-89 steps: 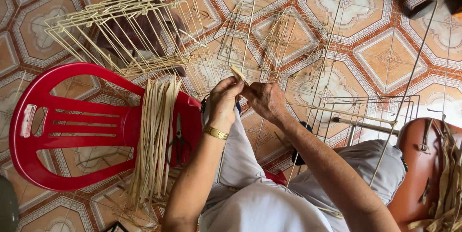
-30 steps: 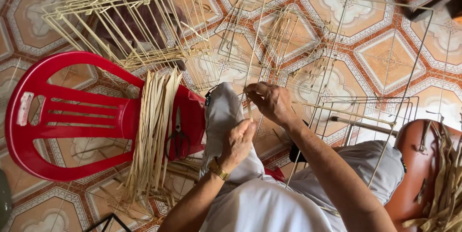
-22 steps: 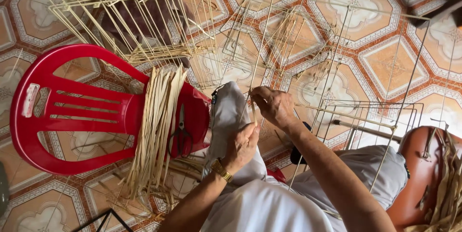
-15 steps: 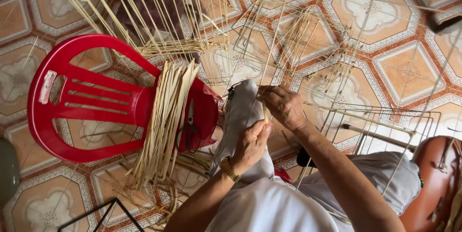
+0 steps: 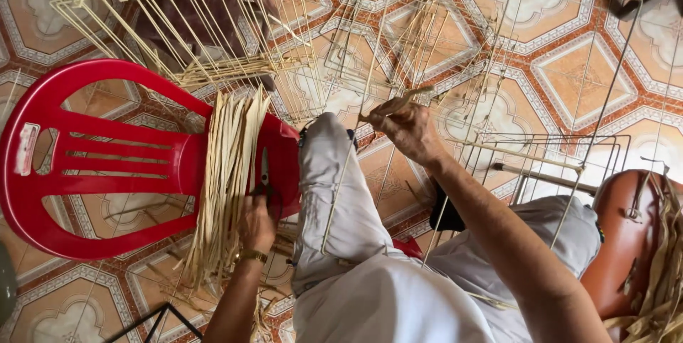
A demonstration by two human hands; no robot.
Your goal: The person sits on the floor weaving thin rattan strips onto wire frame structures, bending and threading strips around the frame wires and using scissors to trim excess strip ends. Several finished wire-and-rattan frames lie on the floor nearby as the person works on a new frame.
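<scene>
patterned orange-and-cream tiled floor underfoot, seen past grey-trousered knees. left hand rests down on the bundle of pale flat cane strips lying across the seat of the red plastic chair, fingers curled at dark-handled scissors; whether it grips them, cannot tell. right hand pinches one pale strip against the cream wire frame. second wire frame lies beyond the chair.

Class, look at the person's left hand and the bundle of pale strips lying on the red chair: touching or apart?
Touching. The head view shows the left hand resting on the strips beside the scissors, with no gap visible.
</scene>
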